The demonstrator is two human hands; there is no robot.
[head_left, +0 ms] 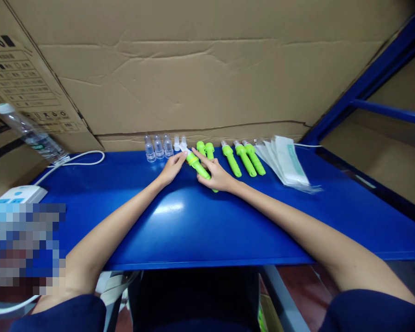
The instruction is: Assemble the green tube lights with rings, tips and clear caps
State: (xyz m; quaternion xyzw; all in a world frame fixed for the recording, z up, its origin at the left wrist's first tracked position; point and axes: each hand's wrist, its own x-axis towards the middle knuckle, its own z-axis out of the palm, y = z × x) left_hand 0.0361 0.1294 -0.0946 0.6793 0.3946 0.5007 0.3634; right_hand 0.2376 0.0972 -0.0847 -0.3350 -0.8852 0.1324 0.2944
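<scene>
My right hand (219,176) is wrapped round a bright green handle (198,165), which is tilted with its far end toward the left. My left hand (172,169) is closed at that far end, pinching a small clear tip (183,148) between thumb and finger. Just behind the hands stand two small clear pieces (176,144). To their left are three clear bottle-shaped caps (158,147), upright in a row. Two more green handles (210,151) lie partly hidden behind my right hand. Three green handles with clear tips (232,160) lie farther right.
Flat white packets in clear wrap (290,161) lie at the right on the blue table (152,240). Cardboard (193,83) walls the back. At the left are a plastic bottle (34,136), a white power strip (22,194) and a cable. A blue frame (366,78) slants at the right.
</scene>
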